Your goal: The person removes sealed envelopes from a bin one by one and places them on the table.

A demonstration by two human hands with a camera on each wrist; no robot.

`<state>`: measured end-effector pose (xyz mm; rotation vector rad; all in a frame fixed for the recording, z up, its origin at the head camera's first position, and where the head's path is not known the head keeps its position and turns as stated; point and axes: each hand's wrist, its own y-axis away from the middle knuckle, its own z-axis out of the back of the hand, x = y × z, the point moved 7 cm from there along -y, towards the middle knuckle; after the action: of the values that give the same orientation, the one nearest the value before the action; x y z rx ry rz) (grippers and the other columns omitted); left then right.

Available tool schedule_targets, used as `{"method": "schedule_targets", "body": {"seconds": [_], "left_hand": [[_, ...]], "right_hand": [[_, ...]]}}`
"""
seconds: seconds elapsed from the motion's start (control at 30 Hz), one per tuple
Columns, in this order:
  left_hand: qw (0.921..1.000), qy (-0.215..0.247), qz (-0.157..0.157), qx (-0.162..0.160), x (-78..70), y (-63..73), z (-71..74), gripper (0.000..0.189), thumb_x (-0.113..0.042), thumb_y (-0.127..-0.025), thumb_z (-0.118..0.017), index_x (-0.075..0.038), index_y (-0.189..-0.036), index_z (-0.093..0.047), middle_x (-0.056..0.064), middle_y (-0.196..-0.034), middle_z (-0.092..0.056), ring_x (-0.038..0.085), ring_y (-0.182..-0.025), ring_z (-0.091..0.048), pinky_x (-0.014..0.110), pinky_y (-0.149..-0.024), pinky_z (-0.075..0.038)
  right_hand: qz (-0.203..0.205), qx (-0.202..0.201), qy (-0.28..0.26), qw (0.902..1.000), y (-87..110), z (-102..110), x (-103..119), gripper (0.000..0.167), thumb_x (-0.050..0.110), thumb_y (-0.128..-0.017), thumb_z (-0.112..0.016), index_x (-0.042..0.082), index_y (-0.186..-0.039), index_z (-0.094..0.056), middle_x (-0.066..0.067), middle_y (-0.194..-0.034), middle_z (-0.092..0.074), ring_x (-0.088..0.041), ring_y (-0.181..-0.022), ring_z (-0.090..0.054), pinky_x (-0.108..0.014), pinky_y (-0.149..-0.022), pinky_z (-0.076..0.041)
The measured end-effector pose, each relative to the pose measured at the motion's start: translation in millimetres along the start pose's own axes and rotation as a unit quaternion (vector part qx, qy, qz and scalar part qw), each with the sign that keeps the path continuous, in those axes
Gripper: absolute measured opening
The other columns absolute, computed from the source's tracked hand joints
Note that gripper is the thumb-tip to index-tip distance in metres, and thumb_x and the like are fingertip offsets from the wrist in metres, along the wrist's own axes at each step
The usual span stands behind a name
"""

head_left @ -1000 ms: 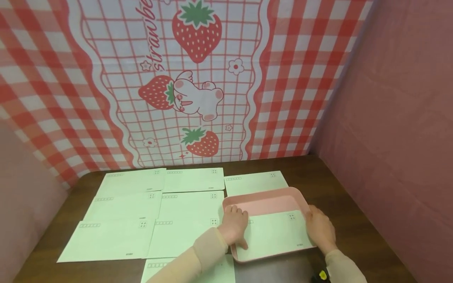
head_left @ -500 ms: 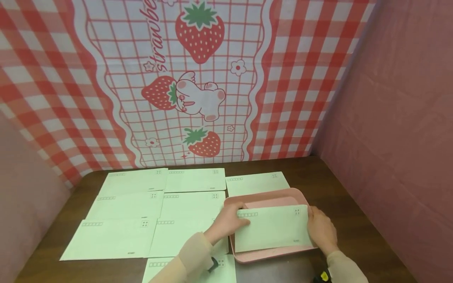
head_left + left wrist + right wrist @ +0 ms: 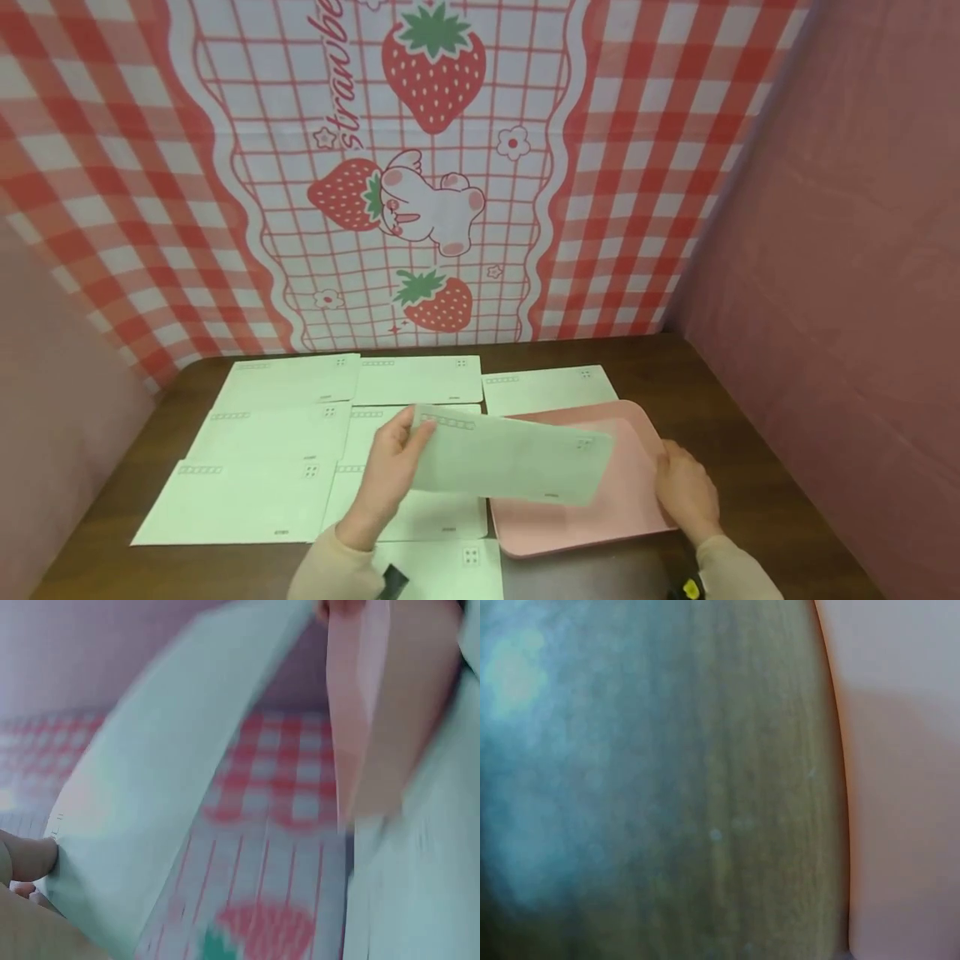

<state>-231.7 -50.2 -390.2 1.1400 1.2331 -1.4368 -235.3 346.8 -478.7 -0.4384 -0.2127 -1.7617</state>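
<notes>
My left hand (image 3: pixel 393 462) pinches a pale envelope (image 3: pixel 517 462) at its left end, thumb on the front face. The envelope hangs tilted in the air, its right part over the pink tray (image 3: pixel 577 525) and its left part over envelopes laid on the table. In the left wrist view the thumb (image 3: pixel 34 857) presses on the same envelope (image 3: pixel 150 772). My right hand (image 3: pixel 686 492) grips the tray's right rim, its thumb over the edge and the other fingers mostly hidden. The tray's visible inside is bare pink.
Several envelopes lie in rows on the dark wooden table (image 3: pixel 757 517), such as one at front left (image 3: pixel 232 504) and one behind the tray (image 3: pixel 547 387). A strawberry-printed cloth (image 3: pixel 427 192) hangs at the back, and a pink cloth (image 3: pixel 825 292) on the right.
My left hand has lifted the envelope out of the tray and carried it to the left, turning it at a slant. The right hand stays on the tray's rim.
</notes>
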Motion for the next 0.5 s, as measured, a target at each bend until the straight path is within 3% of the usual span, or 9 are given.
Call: {"method": "schedule_targets", "body": {"seconds": [0.1, 0.17, 0.27, 0.33, 0.4, 0.5], "left_hand": [[0.9974, -0.051, 0.008, -0.049, 1.2, 12.4, 47.6, 0.029, -0.027, -0.097, -0.041, -0.008, -0.113, -0.055, 0.011, -0.101, -0.063, 0.012, -0.082, -0.062, 0.029, -0.069, -0.052], [0.9887, -0.113, 0.023, -0.096, 3.2, 23.7, 83.8, 0.03, -0.028, -0.098, -0.038, -0.007, -0.114, -0.052, 0.002, -0.098, -0.06, 0.007, -0.082, -0.056, 0.024, -0.069, -0.048], [0.9655, -0.191, 0.062, -0.166, 9.1, 45.2, 139.2, 0.031, -0.029, -0.098, -0.036, -0.006, -0.111, -0.05, -0.008, -0.083, -0.054, 0.004, -0.07, -0.049, 0.022, -0.06, -0.044], [0.9504, -0.216, 0.095, -0.202, 17.3, 61.8, 174.5, 0.033, -0.029, -0.097, -0.038, -0.004, -0.116, -0.049, -0.014, -0.077, -0.054, 0.002, -0.065, -0.049, 0.022, -0.056, -0.044], [0.9372, -0.236, 0.135, -0.219, 28.7, 77.5, 204.5, 0.038, -0.032, -0.096, -0.041, -0.003, -0.119, -0.048, -0.006, -0.078, -0.06, 0.005, -0.057, -0.05, 0.027, -0.05, -0.045], [0.914, -0.26, 0.216, -0.225, 49.9, 99.7, 242.4, 0.053, -0.042, -0.093, -0.043, -0.001, -0.127, -0.044, 0.01, -0.091, -0.067, 0.008, -0.056, -0.054, 0.029, -0.05, -0.047]], "right_hand": [[0.001, 0.004, -0.001, 1.0, -0.3, -1.5, 1.7, 0.035, 0.013, -0.094, -0.034, -0.002, -0.123, -0.046, -0.03, -0.114, -0.053, -0.051, -0.097, -0.052, -0.058, -0.074, -0.043], [0.002, 0.01, -0.001, 1.0, 0.1, -2.4, 3.5, 0.035, 0.013, -0.094, -0.034, -0.002, -0.123, -0.046, -0.03, -0.114, -0.053, -0.051, -0.097, -0.052, -0.058, -0.074, -0.043], [0.004, 0.017, -0.001, 0.9999, 1.3, -3.2, 5.8, 0.035, 0.013, -0.094, -0.035, -0.003, -0.123, -0.046, -0.031, -0.114, -0.052, -0.051, -0.097, -0.051, -0.058, -0.074, -0.043], [0.003, 0.021, 0.0, 0.9998, 2.6, -3.9, 5.9, 0.036, 0.014, -0.094, -0.034, -0.003, -0.124, -0.046, -0.031, -0.115, -0.052, -0.051, -0.098, -0.051, -0.059, -0.074, -0.043], [0.0, 0.023, 0.003, 0.9997, 3.5, -3.4, 4.4, 0.036, 0.014, -0.094, -0.034, -0.003, -0.124, -0.045, -0.031, -0.116, -0.051, -0.052, -0.098, -0.051, -0.059, -0.073, -0.043], [-0.003, 0.019, 0.006, 0.9998, 5.1, -0.8, 1.3, 0.036, 0.014, -0.094, -0.033, -0.002, -0.124, -0.045, -0.031, -0.116, -0.051, -0.052, -0.098, -0.051, -0.059, -0.073, -0.043]]}}
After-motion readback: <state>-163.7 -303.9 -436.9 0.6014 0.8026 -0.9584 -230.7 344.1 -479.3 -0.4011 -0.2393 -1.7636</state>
